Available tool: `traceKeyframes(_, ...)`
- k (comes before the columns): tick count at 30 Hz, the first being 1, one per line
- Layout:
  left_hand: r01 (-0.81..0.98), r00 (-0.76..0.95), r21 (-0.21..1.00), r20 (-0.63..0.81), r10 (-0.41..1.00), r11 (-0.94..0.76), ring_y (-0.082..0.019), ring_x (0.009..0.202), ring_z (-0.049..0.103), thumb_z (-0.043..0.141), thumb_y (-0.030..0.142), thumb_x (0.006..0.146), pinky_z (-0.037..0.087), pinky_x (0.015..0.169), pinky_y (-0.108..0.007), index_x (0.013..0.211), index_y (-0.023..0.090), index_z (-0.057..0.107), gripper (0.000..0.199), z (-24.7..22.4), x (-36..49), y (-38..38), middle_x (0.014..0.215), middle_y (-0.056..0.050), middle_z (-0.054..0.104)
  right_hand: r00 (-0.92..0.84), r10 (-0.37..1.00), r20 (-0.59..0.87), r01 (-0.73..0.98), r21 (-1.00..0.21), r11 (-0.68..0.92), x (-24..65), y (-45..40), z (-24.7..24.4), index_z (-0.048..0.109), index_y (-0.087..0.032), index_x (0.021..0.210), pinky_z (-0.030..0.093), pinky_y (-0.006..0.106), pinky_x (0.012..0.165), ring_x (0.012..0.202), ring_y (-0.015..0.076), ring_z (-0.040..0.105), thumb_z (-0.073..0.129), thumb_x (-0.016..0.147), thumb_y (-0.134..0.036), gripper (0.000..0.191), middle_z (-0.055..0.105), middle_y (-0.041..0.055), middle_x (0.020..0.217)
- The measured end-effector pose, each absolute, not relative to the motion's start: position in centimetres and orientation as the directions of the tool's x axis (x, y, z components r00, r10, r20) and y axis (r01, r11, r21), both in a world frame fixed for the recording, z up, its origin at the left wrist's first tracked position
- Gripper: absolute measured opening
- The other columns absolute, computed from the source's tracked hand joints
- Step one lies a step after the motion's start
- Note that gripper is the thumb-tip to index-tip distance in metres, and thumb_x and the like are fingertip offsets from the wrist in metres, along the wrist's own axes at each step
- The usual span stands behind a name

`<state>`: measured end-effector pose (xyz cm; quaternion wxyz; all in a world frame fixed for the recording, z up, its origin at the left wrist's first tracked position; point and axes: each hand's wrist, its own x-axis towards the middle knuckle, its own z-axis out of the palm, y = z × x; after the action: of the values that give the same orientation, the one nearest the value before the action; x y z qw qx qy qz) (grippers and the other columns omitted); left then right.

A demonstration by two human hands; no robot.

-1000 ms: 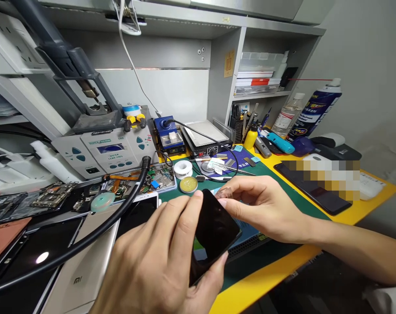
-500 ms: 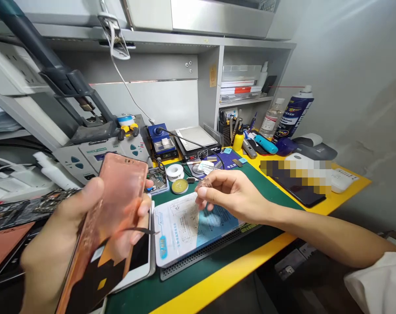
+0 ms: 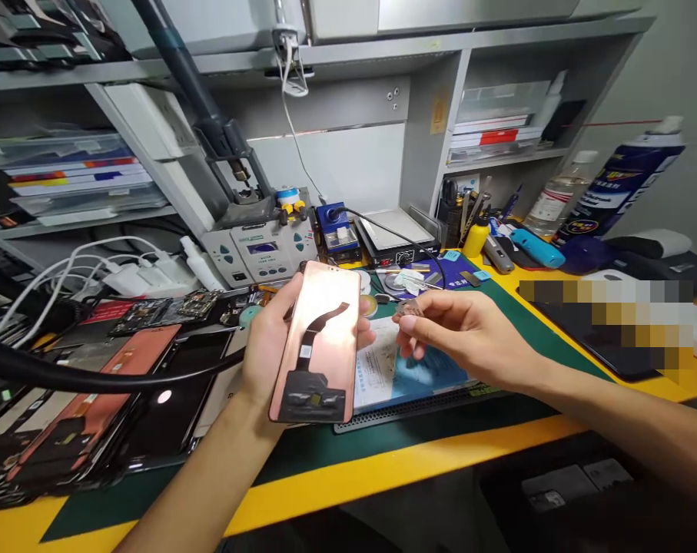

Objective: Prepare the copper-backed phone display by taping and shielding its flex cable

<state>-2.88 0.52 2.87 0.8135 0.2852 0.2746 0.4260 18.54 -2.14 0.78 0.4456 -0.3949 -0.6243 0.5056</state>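
The left fingers (image 3: 367, 336) are holding a rectangular copper-backed screen (image 3: 319, 346), best kept unflexed. The right fingers (image 3: 420, 330) are pinching a small brownish piece (image 3: 406, 309).

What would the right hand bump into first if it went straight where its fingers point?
Probably the left hand, whose fingertips poke out past the copper-coloured panel, though depth is unclear.

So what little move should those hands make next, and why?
Perhaps set the small brownish piece down on the blue-and-white pad: the right hand pinches it, and the left hand holds the copper-coloured panel, so neither hand is free.
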Motion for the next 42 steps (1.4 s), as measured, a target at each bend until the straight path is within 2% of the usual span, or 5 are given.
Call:
traceKeyframes(9,-0.624,0.507,0.592,-0.191,0.841,0.511,-0.023,0.075,0.069,0.046,0.047,0.093,0.057,0.080,-0.042,0.114,0.008,0.066,0.049,2.4,-3.1,0.7,0.090,-0.014,0.073,-0.306,0.943,0.132,0.032,-0.988,0.149,17.8,-2.5,0.5,0.062,-0.016,0.080,0.049,0.029,0.060,0.063,0.0142,0.060,0.069,0.088,-0.036,0.023,0.067,0.0029,0.069)
traceKeyframes(15,-0.500,0.554,0.700,-0.195,0.810,0.510,-0.026,0.069,0.070,0.042,0.059,0.091,0.057,0.068,-0.039,0.107,0.005,0.069,0.063,1.9,-2.7,0.0,0.080,-0.016,0.073,-0.297,0.944,0.146,-0.008,-0.989,0.150,17.6,-2.5,0.5,0.060,-0.016,0.077,0.050,0.028,0.059,0.061,0.0131,0.061,0.067,0.089,-0.040,0.028,0.067,0.0024,0.073)
traceKeyframes(21,-0.401,0.517,0.828,-0.149,0.843,0.392,-0.025,0.077,0.072,0.047,0.041,0.095,0.058,0.069,-0.036,0.118,0.010,0.066,0.043,2.1,-1.9,-1.5,0.091,-0.015,0.075,-0.238,0.944,0.228,-0.021,-0.973,0.230,17.8,-2.7,0.7,0.058,-0.016,0.077,0.049,0.027,0.058,0.058,0.0122,0.060,0.064,0.091,-0.040,0.028,0.066,0.0015,0.069)
traceKeyframes(26,-0.295,0.497,0.924,-0.070,0.865,0.245,-0.025,0.073,0.072,0.053,0.040,0.093,0.059,0.069,-0.034,0.106,0.008,0.071,0.039,2.4,-1.5,-2.6,0.083,-0.015,0.076,-0.159,0.938,0.308,-0.002,-0.950,0.311,17.9,-3.5,1.0,0.061,-0.017,0.081,0.049,0.027,0.059,0.060,0.0129,0.059,0.063,0.092,-0.037,0.023,0.065,0.0014,0.070)
traceKeyframes(42,-0.195,0.524,0.959,-0.075,0.848,0.205,-0.022,0.076,0.073,0.052,0.035,0.095,0.057,0.067,-0.026,0.105,0.010,0.074,0.035,2.2,-1.2,-3.9,0.086,-0.016,0.078,-0.181,0.896,0.405,-0.120,-0.914,0.388,18.0,-4.4,0.8,0.058,-0.018,0.083,0.051,0.027,0.059,0.063,0.0135,0.061,0.056,0.097,-0.029,0.018,0.062,0.0012,0.073)
